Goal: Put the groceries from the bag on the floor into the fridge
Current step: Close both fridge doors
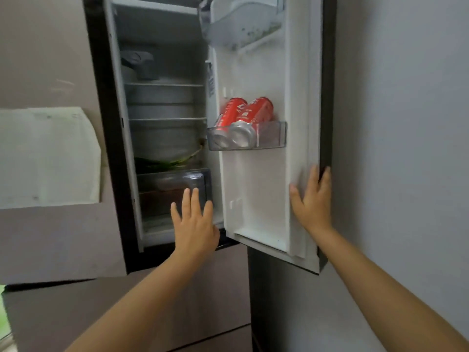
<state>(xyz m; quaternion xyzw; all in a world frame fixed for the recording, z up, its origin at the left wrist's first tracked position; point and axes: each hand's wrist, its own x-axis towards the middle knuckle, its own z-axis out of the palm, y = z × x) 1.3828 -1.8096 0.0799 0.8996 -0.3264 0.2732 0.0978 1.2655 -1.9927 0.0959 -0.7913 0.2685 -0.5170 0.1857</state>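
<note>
The fridge [111, 138] stands open, its door [256, 189] swung out to the right. Two red cans [243, 118] lean in the clear door bin [272, 134]. My left hand [194, 222] is raised with fingers spread in front of the clear crisper drawer [175, 181] at the bottom of the compartment, holding nothing. My right hand [313, 201] lies flat on the door's outer edge, fingers wrapped over the dark rim. The grocery bag is out of view.
Metal pots [162, 105] and a dark bag [138, 60] fill the wire shelves; green leaves [165, 162] lie above the drawer. An empty bin [241, 24] hangs at the door's top. A white paper [48, 158] is stuck to the left panel. A wall [406, 123] is to the right.
</note>
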